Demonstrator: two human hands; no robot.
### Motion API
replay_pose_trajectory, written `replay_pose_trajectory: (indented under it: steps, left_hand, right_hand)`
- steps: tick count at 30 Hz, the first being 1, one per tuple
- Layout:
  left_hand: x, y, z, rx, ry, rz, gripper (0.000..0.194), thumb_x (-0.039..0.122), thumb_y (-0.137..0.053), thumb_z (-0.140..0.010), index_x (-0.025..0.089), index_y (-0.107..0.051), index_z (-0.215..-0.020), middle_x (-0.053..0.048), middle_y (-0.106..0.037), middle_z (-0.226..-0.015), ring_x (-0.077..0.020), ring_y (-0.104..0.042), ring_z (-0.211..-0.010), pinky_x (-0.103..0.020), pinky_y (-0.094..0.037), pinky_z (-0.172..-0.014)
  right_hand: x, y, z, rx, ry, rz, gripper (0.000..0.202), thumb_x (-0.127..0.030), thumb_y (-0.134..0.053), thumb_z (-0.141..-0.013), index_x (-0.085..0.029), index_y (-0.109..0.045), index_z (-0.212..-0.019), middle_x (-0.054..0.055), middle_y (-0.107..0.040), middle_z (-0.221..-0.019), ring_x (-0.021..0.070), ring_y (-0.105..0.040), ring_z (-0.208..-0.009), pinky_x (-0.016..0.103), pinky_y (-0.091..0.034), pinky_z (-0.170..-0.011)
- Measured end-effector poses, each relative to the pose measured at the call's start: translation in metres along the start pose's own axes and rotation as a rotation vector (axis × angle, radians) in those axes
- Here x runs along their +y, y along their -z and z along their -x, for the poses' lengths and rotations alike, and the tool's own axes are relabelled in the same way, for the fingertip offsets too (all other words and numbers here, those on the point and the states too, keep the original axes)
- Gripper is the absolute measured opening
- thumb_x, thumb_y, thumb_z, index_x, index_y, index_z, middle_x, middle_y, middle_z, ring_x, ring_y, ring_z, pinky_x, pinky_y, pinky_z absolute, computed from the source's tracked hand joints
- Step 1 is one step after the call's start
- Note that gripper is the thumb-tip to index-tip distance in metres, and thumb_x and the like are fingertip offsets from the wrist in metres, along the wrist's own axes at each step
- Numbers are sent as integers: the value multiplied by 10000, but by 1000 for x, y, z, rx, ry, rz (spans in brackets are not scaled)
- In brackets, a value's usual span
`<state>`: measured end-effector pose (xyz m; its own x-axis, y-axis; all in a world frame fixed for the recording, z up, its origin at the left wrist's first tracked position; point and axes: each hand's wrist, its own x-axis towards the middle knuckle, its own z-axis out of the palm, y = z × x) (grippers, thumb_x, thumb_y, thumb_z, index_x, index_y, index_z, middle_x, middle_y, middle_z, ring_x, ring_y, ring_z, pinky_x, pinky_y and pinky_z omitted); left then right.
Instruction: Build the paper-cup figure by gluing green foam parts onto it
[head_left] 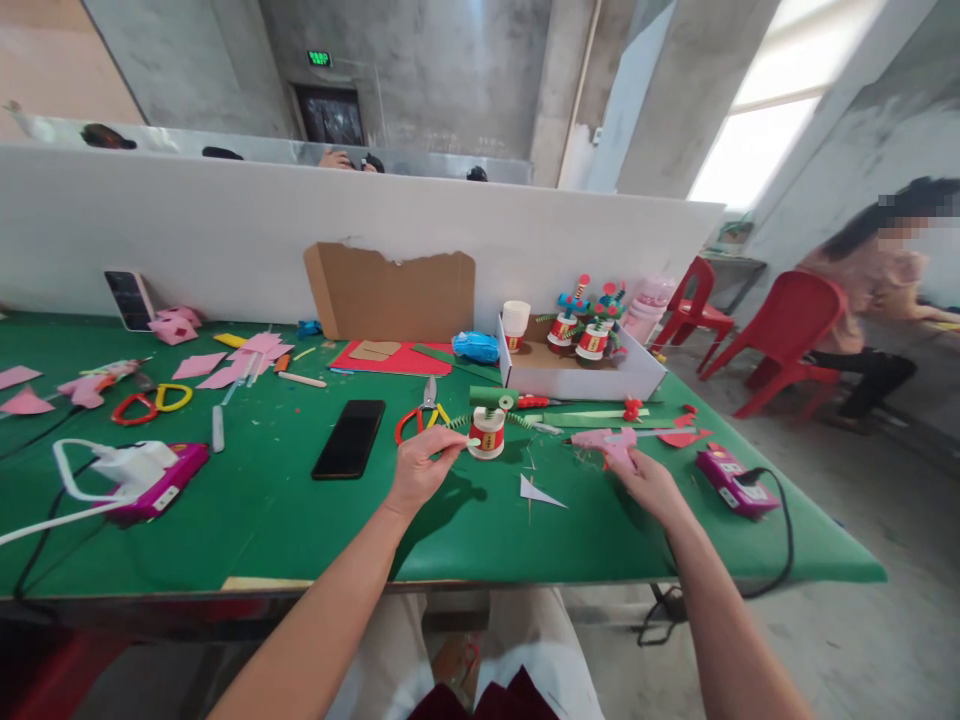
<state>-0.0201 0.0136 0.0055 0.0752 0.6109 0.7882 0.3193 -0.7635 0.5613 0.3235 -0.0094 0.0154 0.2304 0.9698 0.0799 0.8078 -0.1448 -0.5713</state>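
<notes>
Containing cups (515,319), figures (592,341): box (581,382) | left hand (424,464) pinches piece (473,442) | right hand (648,482) grips glue gun (604,440)

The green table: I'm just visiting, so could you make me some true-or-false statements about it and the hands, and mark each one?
1. The right hand holds a pink glue gun. True.
2. The black phone lies flat on the table. True.
3. The left hand is empty. False: the left hand pinches a small pale piece by the cup.
4. The white box stands left of the cardboard in this view. False: the white box stands to the right of the cardboard.
5. A green roll sits on top of the cup. True.
</notes>
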Motion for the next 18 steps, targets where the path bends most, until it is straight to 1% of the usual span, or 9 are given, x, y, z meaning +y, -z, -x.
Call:
replay_pose_trajectory:
  steps: [2, 4, 7, 9, 10, 11, 14, 16, 18]
  left_hand:
    - [0, 0, 0, -2, 8, -8, 118, 179, -613, -843, 210, -717, -796, -22, -732, -754, -130, -669, -685, -230, -534, -674]
    - [0, 0, 1, 2, 20, -12, 121, 182, -611, -841, 209, -718, -791, -23, -733, -755, -130, -669, -687, -230, -536, -679]
    - [0, -1, 1, 4, 60, -21, 124, 176, -608, -832, 206, -719, -786, -23, -733, -755, -130, -666, -691, -229, -533, -685]
    - [0, -1, 0, 4, 99, -31, 125, 183, -607, -825, 205, -721, -779, -24, -731, -748, -132, -664, -689, -231, -532, -681]
    - [1, -1, 0, 5, 113, -32, 125, 188, -606, -821, 205, -721, -775, -25, -729, -741, -134, -662, -684, -232, -531, -674]
    - [1, -1, 0, 8, 121, -31, 123, 193, -607, -817, 204, -721, -770, -25, -727, -734, -135, -660, -678, -232, -531, -668]
    - [3, -1, 0, 15, 138, -26, 120, 203, -608, -807, 203, -717, -756, -22, -722, -717, -134, -653, -655, -226, -529, -637]
    - [3, 0, 0, 27, 175, -41, 108, 223, -618, -798, 205, -711, -745, -17, -719, -708, -134, -648, -636, -222, -528, -614]
    - [3, 0, 0, 50, 236, -47, 97, 247, -631, -788, 205, -705, -741, -11, -718, -701, -132, -645, -614, -221, -531, -599]
  right_hand:
    - [8, -4, -4, 68, 41, 159, 291, -424, -489, -784, -226, -434, -577, 33, -548, -582, 181, -527, -597, 280, -365, -566]
    - [8, -8, -4, 154, 57, 260, 267, -420, -492, -798, -219, -479, -623, 80, -597, -670, 222, -569, -690, 308, -400, -630]
    - [-9, -14, -1, 369, 54, 240, 277, -463, -532, -782, -190, -574, -770, 133, -628, -833, 270, -580, -828, 354, -424, -715]
    - [-33, -20, -2, 503, 70, 44, 326, -504, -523, -784, -190, -598, -833, 129, -630, -899, 265, -567, -871, 355, -430, -734]
    - [-49, -24, -4, 523, 81, -106, 351, -532, -510, -787, -194, -599, -813, 115, -629, -875, 248, -563, -833, 346, -432, -716]
    - [-65, -30, -6, 490, 75, -290, 378, -562, -500, -787, -198, -601, -787, 88, -623, -805, 219, -554, -747, 326, -431, -667]
    - [-115, -52, -16, 239, 0, -860, 477, -661, -490, -759, -201, -613, -746, 15, -562, -606, 143, -446, -503, 273, -341, -481]
    - [-140, -67, -21, 254, -37, -1048, 517, -696, -475, -748, -199, -593, -665, -5, -515, -533, 117, -377, -447, 262, -280, -441]
    - [-153, -82, -21, 281, -28, -1100, 533, -695, -449, -771, -203, -568, -604, -35, -421, -451, 111, -333, -427, 259, -256, -439]
